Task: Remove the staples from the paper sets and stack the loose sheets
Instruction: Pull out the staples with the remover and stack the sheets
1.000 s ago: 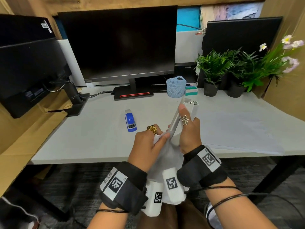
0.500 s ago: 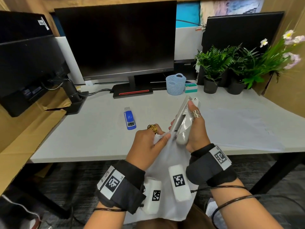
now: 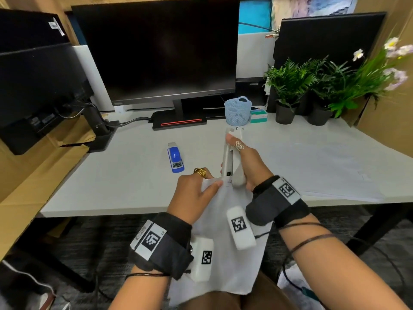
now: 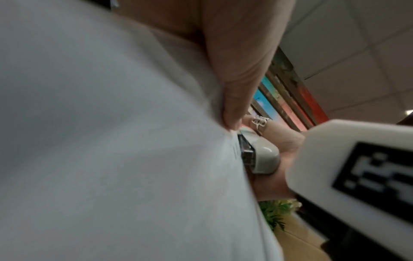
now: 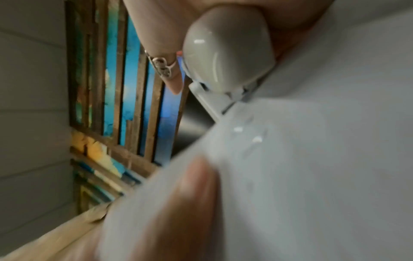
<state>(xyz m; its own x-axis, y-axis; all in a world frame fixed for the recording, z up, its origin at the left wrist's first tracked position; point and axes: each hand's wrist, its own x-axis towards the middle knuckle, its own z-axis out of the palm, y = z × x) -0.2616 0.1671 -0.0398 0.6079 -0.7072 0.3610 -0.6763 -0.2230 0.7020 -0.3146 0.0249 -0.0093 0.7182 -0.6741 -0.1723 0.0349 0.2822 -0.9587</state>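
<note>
**Staple removal in hand; sheets not yet freed**

Nearest, the paper set (image 3: 223,238) hangs over the person's lap, off the near edge of the desk (image 3: 125,175). The left hand (image 3: 196,195) pinches its top corner between thumb and curled fingers. The right hand (image 3: 250,168) is wrapped round a pale stapler (image 3: 232,157), which points away and slightly up, its near end at the pinched corner. In the left wrist view the metal nose of the tool touches the paper edge just below the thumb tip. The right wrist view shows small glints in the paper beside the tool; whether these are staple legs cannot be told.

Judgement: the step in hand is prising a staple from this set. The next move calls for a firm pinch close to the staple and a level, steady lift, lest the corner tear.

Further out, a blue stapler (image 3: 175,159) lies left of centre. Loose sheets (image 3: 335,166) lie flat at the right, the likely stack. Beyond stand a basket (image 3: 237,110), potted plants (image 3: 288,86) and a monitor (image 3: 161,48).
</note>
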